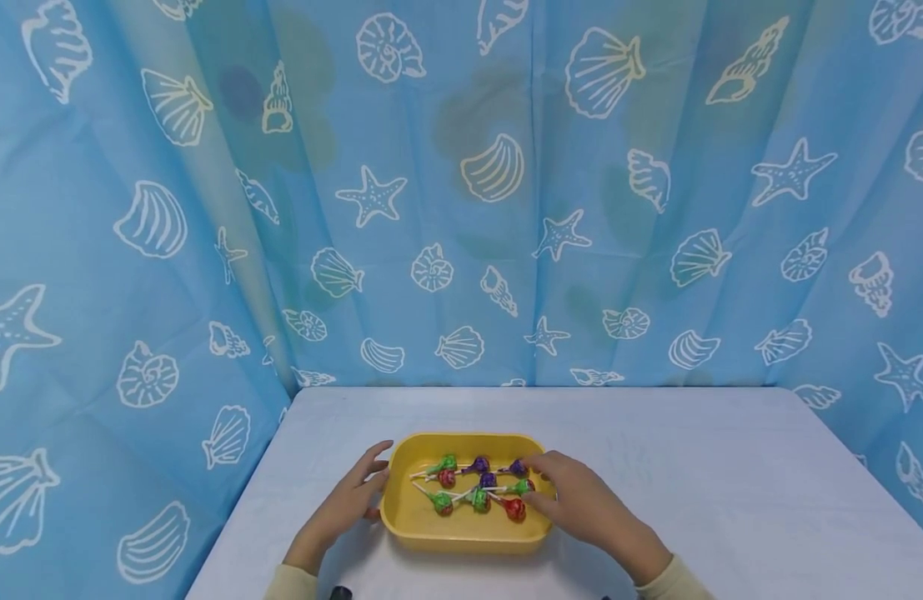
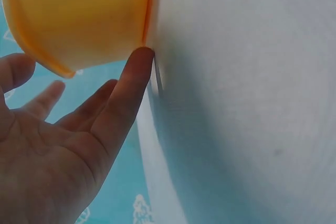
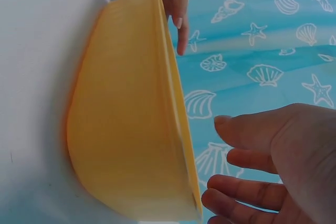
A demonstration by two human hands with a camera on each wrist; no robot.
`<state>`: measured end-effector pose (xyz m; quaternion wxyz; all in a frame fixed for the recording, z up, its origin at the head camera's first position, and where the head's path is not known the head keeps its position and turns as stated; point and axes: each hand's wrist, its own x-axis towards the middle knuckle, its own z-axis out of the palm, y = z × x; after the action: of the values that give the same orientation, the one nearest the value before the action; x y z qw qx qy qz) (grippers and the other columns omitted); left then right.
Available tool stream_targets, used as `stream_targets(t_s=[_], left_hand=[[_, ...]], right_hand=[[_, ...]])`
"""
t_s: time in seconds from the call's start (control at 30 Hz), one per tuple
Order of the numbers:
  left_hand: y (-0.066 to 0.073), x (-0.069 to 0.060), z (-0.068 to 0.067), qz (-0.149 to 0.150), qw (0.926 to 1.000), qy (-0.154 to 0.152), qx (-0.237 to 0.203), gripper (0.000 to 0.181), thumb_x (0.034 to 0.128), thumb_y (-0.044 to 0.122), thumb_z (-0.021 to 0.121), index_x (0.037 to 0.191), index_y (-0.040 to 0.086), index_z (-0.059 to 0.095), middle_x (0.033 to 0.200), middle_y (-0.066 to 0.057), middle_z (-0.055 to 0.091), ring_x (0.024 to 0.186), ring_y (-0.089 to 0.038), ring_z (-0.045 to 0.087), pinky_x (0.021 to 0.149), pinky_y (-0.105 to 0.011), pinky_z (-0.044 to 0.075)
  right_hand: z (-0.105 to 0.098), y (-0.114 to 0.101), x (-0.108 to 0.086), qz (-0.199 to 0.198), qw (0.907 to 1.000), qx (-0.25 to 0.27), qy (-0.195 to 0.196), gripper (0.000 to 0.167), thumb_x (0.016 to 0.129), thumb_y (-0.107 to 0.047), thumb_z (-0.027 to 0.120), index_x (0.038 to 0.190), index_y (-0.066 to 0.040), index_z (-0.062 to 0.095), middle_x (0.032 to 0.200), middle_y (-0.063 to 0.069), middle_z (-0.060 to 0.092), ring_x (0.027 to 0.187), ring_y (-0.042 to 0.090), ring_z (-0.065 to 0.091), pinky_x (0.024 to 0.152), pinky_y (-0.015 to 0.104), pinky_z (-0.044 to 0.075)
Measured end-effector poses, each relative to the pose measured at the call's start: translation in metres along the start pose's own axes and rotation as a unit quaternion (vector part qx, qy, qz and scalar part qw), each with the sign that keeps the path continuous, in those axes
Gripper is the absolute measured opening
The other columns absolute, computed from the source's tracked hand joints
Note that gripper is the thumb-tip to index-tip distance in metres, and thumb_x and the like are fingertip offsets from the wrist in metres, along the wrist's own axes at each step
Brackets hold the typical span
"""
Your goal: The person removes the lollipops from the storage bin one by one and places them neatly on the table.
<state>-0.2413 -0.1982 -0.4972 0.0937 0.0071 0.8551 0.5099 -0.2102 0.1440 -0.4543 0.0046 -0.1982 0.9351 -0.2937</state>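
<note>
A yellow plastic tub (image 1: 472, 543) stands on the white table, holding several lollipops (image 1: 479, 500) in green, red and purple wrappers with white sticks. At its left end is my left hand (image 1: 351, 497), fingers spread; in the left wrist view one fingertip of that hand (image 2: 79, 135) meets the base of the tub (image 2: 79, 19). My right hand (image 1: 584, 504) reaches over the right rim, its fingers relaxed above the lollipops and holding nothing. In the right wrist view that hand (image 3: 273, 166) is beside the rim of the tub (image 3: 176, 93).
The white-covered table (image 1: 701, 467) stretches out to the right of the tub. A blue curtain (image 1: 461, 200) with white shell and starfish prints hangs behind and at both sides. A small black object (image 1: 341, 592) shows at the bottom edge.
</note>
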Motion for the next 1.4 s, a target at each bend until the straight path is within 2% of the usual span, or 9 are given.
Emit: stream_targets(t_s=[0.2,0.3,0.6,0.77,0.9,1.17,1.4], left_hand=[[-0.004,0.0,-0.001,-0.014,0.9998,-0.015,-0.002,0.056,0.1035,0.023,0.052,0.156,0.018,0.036,0.145,-0.029,0.046,0.113,-0.037,0.059,0.066,-0.038,0.057],[-0.005,0.0,-0.001,-0.017,0.9997,-0.016,-0.005,0.056,0.1036,0.022,0.051,0.157,0.018,0.035,0.145,-0.029,0.046,0.112,-0.036,0.059,0.066,-0.038,0.057],[-0.007,0.001,0.0,-0.026,0.9987,-0.036,-0.024,0.054,0.1056,0.022,0.049,0.158,0.02,0.034,0.15,-0.031,0.04,0.121,-0.042,0.055,0.075,-0.045,0.061],[-0.007,0.001,-0.001,-0.027,0.9976,-0.048,-0.042,0.053,0.1073,0.023,0.046,0.158,0.019,0.032,0.151,-0.031,0.038,0.121,-0.043,0.056,0.079,-0.049,0.061],[-0.008,0.002,-0.001,-0.034,0.9971,-0.051,-0.044,0.053,0.1083,0.023,0.045,0.159,0.019,0.031,0.152,-0.032,0.037,0.122,-0.046,0.055,0.079,-0.05,0.06],[-0.004,0.002,-0.001,-0.04,0.996,-0.06,-0.053,0.054,0.1086,0.024,0.046,0.16,0.02,0.03,0.153,-0.03,0.037,0.125,-0.048,0.054,0.079,-0.051,0.06],[-0.003,0.002,-0.002,-0.031,0.9953,-0.071,-0.059,0.053,0.1093,0.023,0.045,0.16,0.02,0.029,0.154,-0.031,0.036,0.126,-0.049,0.053,0.079,-0.051,0.06]], right_hand=[[0.008,-0.001,0.004,-0.005,0.9996,-0.007,-0.027,0.044,0.087,-0.018,0.08,0.127,-0.004,0.068,0.124,0.012,0.067,0.111,0.032,0.064,0.096,0.055,0.052],[0.011,-0.002,0.007,-0.007,0.9991,-0.025,-0.035,0.044,0.086,-0.019,0.082,0.125,-0.006,0.069,0.123,0.012,0.068,0.114,0.034,0.063,0.098,0.057,0.051],[0.021,-0.01,0.018,-0.006,0.9945,-0.092,-0.049,0.037,0.084,-0.02,0.083,0.117,-0.008,0.072,0.108,0.005,0.073,0.1,0.027,0.067,0.091,0.051,0.055],[0.028,-0.014,0.025,0.009,0.9857,-0.154,-0.068,0.028,0.083,-0.026,0.084,0.106,-0.013,0.075,0.088,-0.006,0.069,0.08,0.015,0.061,0.084,0.044,0.052],[0.033,-0.015,0.029,0.009,0.978,-0.194,-0.076,0.019,0.083,-0.027,0.084,0.094,-0.016,0.074,0.077,-0.009,0.064,0.069,0.012,0.053,0.074,0.038,0.046],[0.038,-0.017,0.031,0.015,0.9743,-0.215,-0.067,0.011,0.081,-0.019,0.083,0.083,-0.015,0.073,0.069,-0.009,0.061,0.065,0.013,0.051,0.07,0.039,0.041],[0.041,-0.017,0.033,0.026,0.9699,-0.231,-0.071,0.015,0.081,-0.021,0.084,0.078,-0.016,0.07,0.064,-0.009,0.057,0.064,0.014,0.049,0.073,0.041,0.041]])
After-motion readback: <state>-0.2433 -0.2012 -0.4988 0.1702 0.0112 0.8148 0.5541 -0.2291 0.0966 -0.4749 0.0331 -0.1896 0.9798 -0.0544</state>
